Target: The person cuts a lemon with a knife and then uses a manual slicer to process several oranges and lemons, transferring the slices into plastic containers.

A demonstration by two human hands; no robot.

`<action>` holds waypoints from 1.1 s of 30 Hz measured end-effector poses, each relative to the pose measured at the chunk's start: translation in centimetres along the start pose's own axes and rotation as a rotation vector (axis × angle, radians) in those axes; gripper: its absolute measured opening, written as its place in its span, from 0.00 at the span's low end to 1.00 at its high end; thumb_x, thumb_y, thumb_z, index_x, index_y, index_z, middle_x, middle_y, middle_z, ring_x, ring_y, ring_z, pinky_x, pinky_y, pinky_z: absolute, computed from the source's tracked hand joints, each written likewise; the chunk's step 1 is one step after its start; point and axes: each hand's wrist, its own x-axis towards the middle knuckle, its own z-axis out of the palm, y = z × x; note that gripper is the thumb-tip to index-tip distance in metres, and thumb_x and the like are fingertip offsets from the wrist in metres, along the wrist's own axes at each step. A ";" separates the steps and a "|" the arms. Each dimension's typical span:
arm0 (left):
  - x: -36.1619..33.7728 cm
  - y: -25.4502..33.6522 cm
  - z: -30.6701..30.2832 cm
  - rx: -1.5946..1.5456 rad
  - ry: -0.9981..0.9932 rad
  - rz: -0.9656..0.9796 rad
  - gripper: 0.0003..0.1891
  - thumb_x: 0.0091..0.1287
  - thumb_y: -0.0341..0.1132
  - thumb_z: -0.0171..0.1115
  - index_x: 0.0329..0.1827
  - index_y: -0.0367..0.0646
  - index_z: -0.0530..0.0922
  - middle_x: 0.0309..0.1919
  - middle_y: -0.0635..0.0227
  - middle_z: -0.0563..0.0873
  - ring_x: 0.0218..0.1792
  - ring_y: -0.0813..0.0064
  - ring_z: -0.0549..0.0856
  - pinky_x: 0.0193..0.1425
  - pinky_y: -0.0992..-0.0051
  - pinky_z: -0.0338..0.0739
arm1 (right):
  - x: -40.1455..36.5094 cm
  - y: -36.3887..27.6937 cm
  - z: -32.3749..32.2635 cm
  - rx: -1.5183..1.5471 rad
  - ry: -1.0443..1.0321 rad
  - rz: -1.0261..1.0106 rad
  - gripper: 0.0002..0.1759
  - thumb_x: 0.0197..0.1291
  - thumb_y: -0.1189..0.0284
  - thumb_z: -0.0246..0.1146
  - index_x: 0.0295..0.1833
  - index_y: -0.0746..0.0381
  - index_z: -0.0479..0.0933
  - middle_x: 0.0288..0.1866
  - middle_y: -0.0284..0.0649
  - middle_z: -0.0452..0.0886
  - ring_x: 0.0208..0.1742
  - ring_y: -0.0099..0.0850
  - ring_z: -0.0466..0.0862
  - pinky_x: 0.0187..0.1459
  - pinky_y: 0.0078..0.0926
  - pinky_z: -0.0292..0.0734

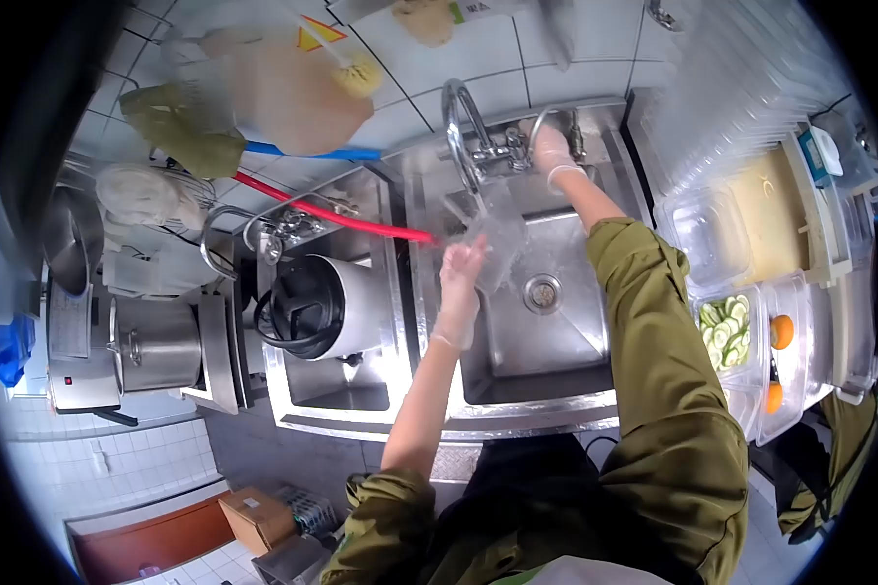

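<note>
My left hand (pixel 461 283), in a clear glove, is closed on a transparent plastic container (pixel 500 239) over the steel sink (pixel 556 336). The container sits below the curved faucet (pixel 463 127), beside the end of a red hose (pixel 361 224). My right hand (pixel 551 148), gloved too, reaches to the tap fittings at the back of the sink, near a second thin curved spout. Its fingers are partly hidden, and what they grip cannot be made out.
Right of the sink stand a tray of sliced cucumber (pixel 724 331), a container with orange pieces (pixel 780 331) and stacked clear containers (pixel 741 88). A white bucket (pixel 361 307) lies in the left sink, near a steel pot (pixel 156 346).
</note>
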 end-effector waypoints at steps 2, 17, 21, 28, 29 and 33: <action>-2.1 0.5 -0.5 0.054 -0.045 0.094 0.11 0.62 0.21 0.61 0.39 0.49 0.72 0.40 0.77 0.77 0.49 0.79 0.79 0.53 0.80 0.71 | 3.1 1.2 2.2 0.164 0.054 0.101 0.12 0.59 0.68 0.54 0.43 0.61 0.78 0.44 0.53 0.81 0.48 0.51 0.80 0.48 0.45 0.75; -12.5 8.3 2.3 1.326 -0.649 1.232 0.18 0.56 0.34 0.64 0.51 0.47 0.76 0.45 0.64 0.83 0.47 0.59 0.82 0.53 0.61 0.75 | -28.0 -7.8 -6.1 1.170 -0.114 0.456 0.14 0.61 0.67 0.57 0.47 0.63 0.77 0.30 0.39 0.81 0.28 0.29 0.81 0.30 0.31 0.77; -19.0 33.9 4.3 1.389 -0.596 1.029 0.14 0.60 0.41 0.65 0.47 0.48 0.80 0.36 0.64 0.85 0.37 0.65 0.85 0.37 0.67 0.80 | -31.0 -11.1 -11.7 0.293 0.157 0.145 0.13 0.61 0.70 0.55 0.44 0.69 0.76 0.33 0.57 0.82 0.38 0.53 0.83 0.40 0.43 0.78; -20.7 70.8 4.2 1.277 -0.154 1.324 0.23 0.67 0.52 0.54 0.48 0.38 0.78 0.39 0.66 0.83 0.40 0.75 0.79 0.44 0.76 0.72 | -33.4 -12.9 -12.5 0.482 0.318 0.218 0.13 0.56 0.77 0.52 0.46 0.67 0.75 0.29 0.51 0.82 0.31 0.42 0.84 0.34 0.35 0.78; -19.7 73.8 5.7 1.371 -0.135 1.183 0.28 0.69 0.54 0.49 0.52 0.33 0.77 0.47 0.57 0.83 0.50 0.67 0.80 0.54 0.71 0.73 | -33.6 -13.2 -12.4 0.550 0.333 0.248 0.14 0.55 0.78 0.51 0.46 0.68 0.75 0.26 0.48 0.82 0.28 0.37 0.85 0.32 0.32 0.77; -10.3 76.6 8.5 1.975 -0.179 0.821 0.35 0.61 0.54 0.61 0.68 0.46 0.66 0.58 0.59 0.77 0.55 0.70 0.77 0.57 0.64 0.73 | -33.6 -14.2 -12.0 0.653 0.335 0.295 0.16 0.55 0.79 0.50 0.48 0.69 0.74 0.26 0.42 0.80 0.26 0.28 0.82 0.28 0.26 0.76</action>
